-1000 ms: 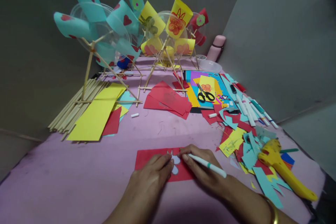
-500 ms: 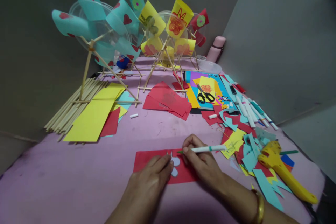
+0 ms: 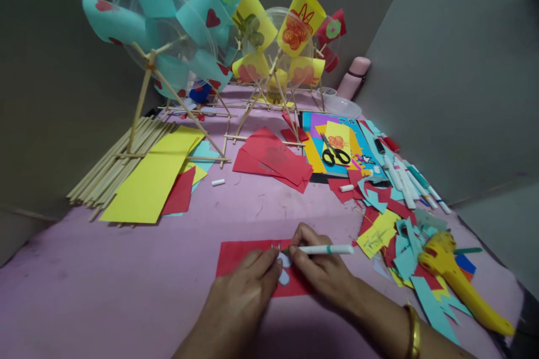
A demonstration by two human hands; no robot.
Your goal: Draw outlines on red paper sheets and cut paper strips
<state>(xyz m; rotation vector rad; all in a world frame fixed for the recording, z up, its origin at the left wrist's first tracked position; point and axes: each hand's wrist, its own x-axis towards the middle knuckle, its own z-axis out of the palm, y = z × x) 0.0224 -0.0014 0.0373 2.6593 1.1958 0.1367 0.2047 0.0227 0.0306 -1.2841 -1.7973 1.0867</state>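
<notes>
A red paper strip (image 3: 238, 253) lies on the pink mat in front of me, with a small pale flower-shaped cutout (image 3: 285, 268) on it. My left hand (image 3: 246, 291) rests flat on the strip, fingertips pressing beside the cutout. My right hand (image 3: 322, 269) pinches a white marker with a green band (image 3: 326, 249), held almost level, its tip at the cutout's upper edge. A gold bangle sits on my right wrist.
Paper-and-stick pinwheel models (image 3: 177, 39) stand at the back. Wooden sticks (image 3: 113, 162), yellow paper (image 3: 154, 176) and red sheets (image 3: 273, 160) lie mid-mat. Scissors (image 3: 334, 151), markers (image 3: 404, 176), paper scraps (image 3: 400, 235) and a yellow glue gun (image 3: 458, 283) crowd the right side.
My right hand turned the marker from pointing down-right to nearly level and brought its tip to the cutout. The left hand stayed on the red strip. The view shifted slightly.
</notes>
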